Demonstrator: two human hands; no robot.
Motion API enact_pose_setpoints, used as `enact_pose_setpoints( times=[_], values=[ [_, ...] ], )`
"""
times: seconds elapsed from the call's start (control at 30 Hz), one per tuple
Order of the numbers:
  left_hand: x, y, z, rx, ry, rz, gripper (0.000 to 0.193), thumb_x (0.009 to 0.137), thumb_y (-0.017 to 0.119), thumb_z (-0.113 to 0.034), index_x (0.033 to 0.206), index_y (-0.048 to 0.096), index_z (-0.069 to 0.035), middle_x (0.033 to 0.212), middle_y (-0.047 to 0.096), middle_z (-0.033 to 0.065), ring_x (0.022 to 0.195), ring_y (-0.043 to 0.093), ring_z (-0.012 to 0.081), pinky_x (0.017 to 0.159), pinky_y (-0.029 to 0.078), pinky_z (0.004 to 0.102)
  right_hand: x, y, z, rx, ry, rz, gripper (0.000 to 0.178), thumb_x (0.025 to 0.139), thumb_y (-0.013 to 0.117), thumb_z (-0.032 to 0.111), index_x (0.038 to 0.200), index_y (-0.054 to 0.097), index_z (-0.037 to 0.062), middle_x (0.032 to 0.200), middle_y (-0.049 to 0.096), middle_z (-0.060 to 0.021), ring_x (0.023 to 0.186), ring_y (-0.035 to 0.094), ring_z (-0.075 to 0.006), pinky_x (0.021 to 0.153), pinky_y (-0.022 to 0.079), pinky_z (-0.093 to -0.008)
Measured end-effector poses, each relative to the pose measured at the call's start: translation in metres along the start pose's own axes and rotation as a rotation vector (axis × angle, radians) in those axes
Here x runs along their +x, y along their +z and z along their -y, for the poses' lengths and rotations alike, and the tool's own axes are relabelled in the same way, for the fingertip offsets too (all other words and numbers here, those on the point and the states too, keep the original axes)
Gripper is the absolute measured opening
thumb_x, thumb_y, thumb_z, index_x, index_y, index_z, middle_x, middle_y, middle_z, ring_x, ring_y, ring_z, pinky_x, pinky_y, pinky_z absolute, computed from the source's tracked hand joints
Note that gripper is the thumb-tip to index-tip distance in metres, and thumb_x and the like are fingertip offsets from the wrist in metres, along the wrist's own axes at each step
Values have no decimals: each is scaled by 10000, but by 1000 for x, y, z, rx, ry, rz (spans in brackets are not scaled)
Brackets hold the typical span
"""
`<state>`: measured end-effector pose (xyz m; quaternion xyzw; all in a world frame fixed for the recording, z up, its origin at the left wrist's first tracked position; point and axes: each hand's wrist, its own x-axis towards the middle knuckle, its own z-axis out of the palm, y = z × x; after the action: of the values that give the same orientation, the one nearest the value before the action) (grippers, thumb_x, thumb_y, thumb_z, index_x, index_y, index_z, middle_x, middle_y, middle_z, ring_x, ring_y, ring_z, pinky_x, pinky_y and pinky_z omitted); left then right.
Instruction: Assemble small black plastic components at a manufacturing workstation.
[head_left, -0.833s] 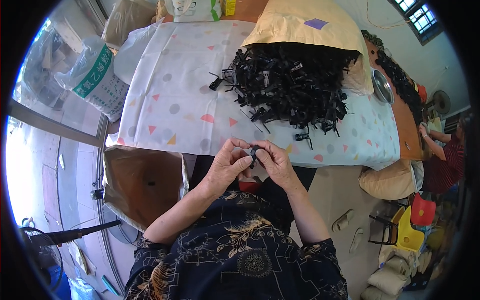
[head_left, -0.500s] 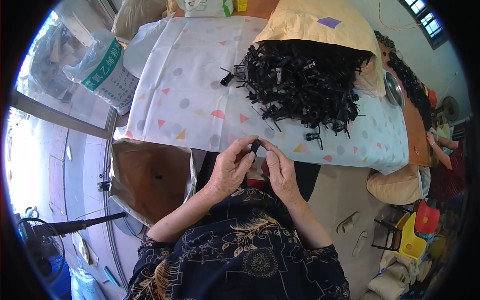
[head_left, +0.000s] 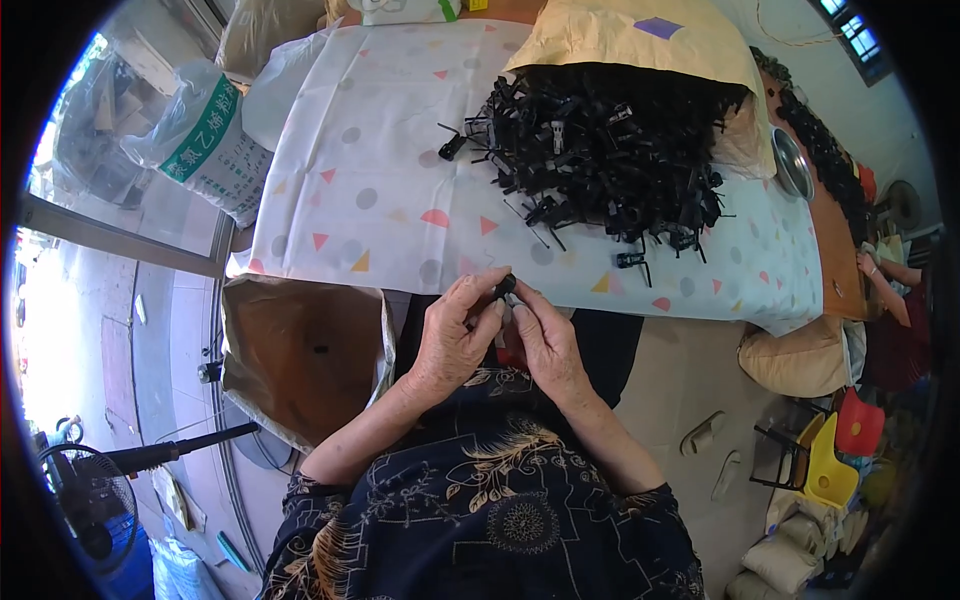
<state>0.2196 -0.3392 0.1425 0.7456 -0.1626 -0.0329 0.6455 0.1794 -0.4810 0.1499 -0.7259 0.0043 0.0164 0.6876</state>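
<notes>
The left hand [head_left: 455, 340] and the right hand [head_left: 545, 340] meet just below the centre of the view, fingertips pressed together around a small black plastic part [head_left: 506, 286]. Both hands are closed on this part, the left thumb and forefinger pinching it from the 9 o'clock side and the right fingers from the 3 o'clock side; most of the part is hidden by the fingers and its shape cannot be made out. The part sits at the near edge of a table [head_left: 340, 200] covered with a white cloth printed with coloured triangles and grey dots. At 1 o'clock from the hands, well apart from them, lies a large heap of black plastic parts [head_left: 610, 150], spilling from a tan sack [head_left: 640, 40]; a few loose pieces lie scattered at the heap's near edge. At 9 o'clock from the hands, beside the table edge, stands an open brown bag [head_left: 300, 350]. At 11 o'clock, by the table's far left corner, rests a white sack with green print [head_left: 205, 145]. A metal bowl [head_left: 792, 163] lies at 2 o'clock on the table. A fan [head_left: 85, 500] stands at 8 o'clock on the floor. Another person's arm [head_left: 885, 272] shows at the 3 o'clock rim.
</notes>
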Motion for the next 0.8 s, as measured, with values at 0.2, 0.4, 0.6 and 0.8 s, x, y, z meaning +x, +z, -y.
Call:
enact_pose_setpoints(
  times=[0.2,0.4,0.6,0.8],
  values=[
    [-1,-3,-2,61,47,-4,366,834,571,24,1195,575,-40,847,566,87,643,561,124,596,477,247,-2,0,-2,285,144,78,419,1008,443,197,1393,392,40,688,508,5,517,423,-39,448,331,-170],
    [-1,-3,-6,162,115,-2,376,816,588,30,1186,585,-40,832,560,91,632,558,134,587,474,252,-5,7,-8,266,108,15,424,1004,458,210,1388,397,43,684,497,19,525,397,-22,456,315,-159],
    [-1,-1,-11,197,122,19,393,810,593,47,1191,593,-49,817,552,85,612,537,142,583,471,258,-8,6,-5,302,113,0,412,1001,466,214,1370,415,38,699,497,29,552,410,-15,464,313,-155],
    [-1,2,-7,224,187,29,392,809,610,46,1185,609,-64,805,561,80,615,551,154,575,473,267,-9,7,-2,357,185,-64,346,985,473,116,1316,477,18,681,493,34,542,432,-28,473,355,-170]
  ],
)
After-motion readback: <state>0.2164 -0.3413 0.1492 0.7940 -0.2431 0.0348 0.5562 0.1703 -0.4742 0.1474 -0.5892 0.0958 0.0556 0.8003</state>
